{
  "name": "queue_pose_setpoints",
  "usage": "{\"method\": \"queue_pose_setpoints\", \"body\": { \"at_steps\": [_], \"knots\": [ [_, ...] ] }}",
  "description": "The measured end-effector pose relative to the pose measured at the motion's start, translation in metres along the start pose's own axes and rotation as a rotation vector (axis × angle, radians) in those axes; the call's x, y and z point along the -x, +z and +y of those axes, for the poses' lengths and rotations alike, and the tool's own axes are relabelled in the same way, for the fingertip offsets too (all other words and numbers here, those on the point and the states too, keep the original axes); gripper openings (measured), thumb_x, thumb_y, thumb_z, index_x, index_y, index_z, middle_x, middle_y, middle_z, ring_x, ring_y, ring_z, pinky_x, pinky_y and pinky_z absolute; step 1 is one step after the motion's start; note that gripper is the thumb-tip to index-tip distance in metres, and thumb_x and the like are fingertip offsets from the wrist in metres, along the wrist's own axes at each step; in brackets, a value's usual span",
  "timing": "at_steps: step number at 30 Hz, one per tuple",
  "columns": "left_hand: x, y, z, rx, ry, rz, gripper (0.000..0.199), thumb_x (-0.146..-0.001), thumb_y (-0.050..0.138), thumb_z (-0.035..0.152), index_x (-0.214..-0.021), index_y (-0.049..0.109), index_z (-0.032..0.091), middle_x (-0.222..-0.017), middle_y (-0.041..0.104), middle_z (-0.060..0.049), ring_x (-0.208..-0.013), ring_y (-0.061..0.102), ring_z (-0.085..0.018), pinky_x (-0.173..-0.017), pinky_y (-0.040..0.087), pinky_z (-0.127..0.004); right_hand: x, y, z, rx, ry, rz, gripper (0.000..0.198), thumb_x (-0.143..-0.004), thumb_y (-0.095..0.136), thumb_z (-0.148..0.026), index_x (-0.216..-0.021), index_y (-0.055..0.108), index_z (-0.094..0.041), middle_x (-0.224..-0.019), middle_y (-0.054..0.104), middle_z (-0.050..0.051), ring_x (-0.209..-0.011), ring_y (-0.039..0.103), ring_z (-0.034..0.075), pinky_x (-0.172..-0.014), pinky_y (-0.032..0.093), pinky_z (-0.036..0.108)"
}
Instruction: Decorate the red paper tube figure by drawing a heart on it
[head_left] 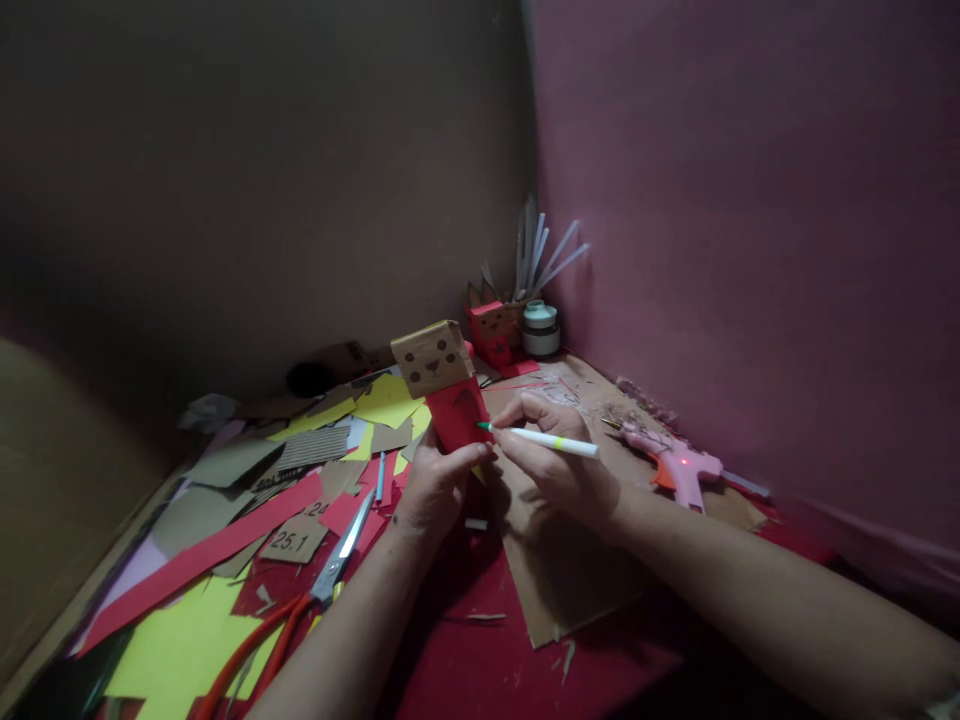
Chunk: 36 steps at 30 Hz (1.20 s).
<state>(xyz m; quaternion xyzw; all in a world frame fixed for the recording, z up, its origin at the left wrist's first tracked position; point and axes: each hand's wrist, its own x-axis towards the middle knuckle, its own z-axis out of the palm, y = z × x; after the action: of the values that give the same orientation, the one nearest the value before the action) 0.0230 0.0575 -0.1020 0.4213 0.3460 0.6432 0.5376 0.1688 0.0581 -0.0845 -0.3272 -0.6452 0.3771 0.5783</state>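
Observation:
My left hand (442,485) is closed around the lower part of a small cardboard figure (457,412). Its boxy brown head carries drawn eyes and a nose, and its body is covered in red paper. Between the fingers of my right hand (559,460) is a white marker (559,442) with a yellow band and a green tip. That tip is at the right edge of the red body; whether it touches I cannot tell. Below the right hand lies a brown cardboard sheet (559,590).
Scissors with red handles (330,580) lie left among paper and cardboard scraps. A pink glue gun (679,462), its light lit, rests at right. Behind stand another red figure (491,330), a lidded jar (541,330) and white sticks (536,245). Walls rise behind and at right.

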Motion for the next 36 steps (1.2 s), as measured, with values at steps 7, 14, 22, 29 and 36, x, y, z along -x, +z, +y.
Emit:
{"method": "queue_pose_setpoints", "body": {
  "at_steps": [7, 14, 22, 29, 36],
  "knots": [
    [0.0020, 0.0017, 0.0009, 0.004, -0.024, 0.004, 0.052, -0.058, 0.086, 0.011, -0.108, 0.070, 0.020, -0.087, 0.077, -0.002, -0.081, 0.074, -0.023, -0.082, 0.057, -0.035, -0.0008, -0.0003, -0.0047, -0.005, -0.005, 0.049, 0.007, -0.082, 0.061, -0.027, -0.081, 0.064, -0.022, -0.068, 0.062, -0.002, -0.063, 0.056, 0.014, -0.061, 0.044, 0.028],
    [0.0024, 0.0018, 0.0015, 0.001, -0.019, 0.010, 0.037, -0.060, 0.085, 0.010, -0.092, 0.069, 0.019, -0.081, 0.074, 0.000, -0.075, 0.071, -0.020, -0.087, 0.056, -0.037, -0.0004, -0.0018, -0.0070, 0.036, -0.021, 0.023, 0.005, -0.078, 0.059, -0.023, -0.075, 0.062, -0.021, -0.067, 0.060, -0.002, -0.064, 0.054, 0.014, -0.062, 0.045, 0.029],
    [0.0015, 0.0012, 0.0014, 0.006, -0.028, 0.008, 0.048, -0.059, 0.085, 0.009, -0.102, 0.070, 0.021, -0.081, 0.075, 0.001, -0.078, 0.071, -0.020, -0.085, 0.056, -0.035, 0.0001, -0.0010, -0.0062, 0.031, -0.015, 0.034, 0.004, -0.078, 0.060, -0.024, -0.076, 0.062, -0.021, -0.067, 0.060, -0.002, -0.064, 0.054, 0.014, -0.063, 0.045, 0.029],
    [0.0055, 0.0043, 0.0035, 0.001, -0.046, 0.019, 0.046, -0.060, 0.085, 0.011, -0.103, 0.071, 0.020, -0.087, 0.076, -0.001, -0.084, 0.073, -0.023, -0.088, 0.056, -0.036, -0.0012, 0.0004, -0.0047, -0.012, -0.019, 0.051, 0.006, -0.081, 0.062, -0.028, -0.080, 0.063, -0.022, -0.071, 0.065, -0.001, -0.066, 0.058, 0.015, -0.062, 0.046, 0.029],
    [0.0000, 0.0008, 0.0012, 0.005, -0.020, 0.009, 0.053, -0.058, 0.085, 0.007, -0.107, 0.071, 0.021, -0.079, 0.075, 0.002, -0.074, 0.069, -0.019, -0.085, 0.055, -0.035, 0.0000, -0.0012, -0.0048, 0.027, -0.024, 0.006, 0.005, -0.078, 0.059, -0.024, -0.075, 0.061, -0.021, -0.065, 0.059, -0.003, -0.061, 0.052, 0.013, -0.059, 0.043, 0.028]
  ]
}}
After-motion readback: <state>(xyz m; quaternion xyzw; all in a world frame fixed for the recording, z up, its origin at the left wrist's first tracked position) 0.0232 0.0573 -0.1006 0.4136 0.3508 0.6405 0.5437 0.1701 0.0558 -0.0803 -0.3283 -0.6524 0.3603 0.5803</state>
